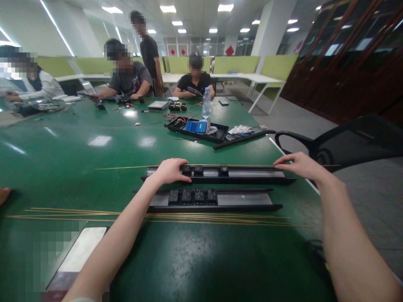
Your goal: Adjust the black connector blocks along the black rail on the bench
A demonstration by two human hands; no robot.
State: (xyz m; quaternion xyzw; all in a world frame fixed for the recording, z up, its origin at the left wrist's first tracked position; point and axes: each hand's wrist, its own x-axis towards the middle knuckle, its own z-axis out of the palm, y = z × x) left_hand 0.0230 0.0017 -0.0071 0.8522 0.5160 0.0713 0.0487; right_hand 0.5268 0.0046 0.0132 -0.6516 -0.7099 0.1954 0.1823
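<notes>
A long black channel rail [252, 179] with a grey inner face lies across the table, with a few small black blocks [223, 170] in it. My left hand [170, 171] is closed over this rail near its left end, thumb on the near edge and fingers on the far side. Along the far edge runs a thin brass-coloured rod [248, 165], sticking out past both ends. My right hand [297, 164] pinches the rod near the rail's right end. A second black rail [245, 199] lies closer to me, with several black blocks [192, 196] side by side in its left half.
Several loose rods [201, 215] lie in front of the rails. Farther back are a black tray [220, 132] with a blue part, a water bottle [206, 103], gloves [239, 131] and a black strip [242, 140]. Co-workers sit across the table. A chair [355, 136] stands right.
</notes>
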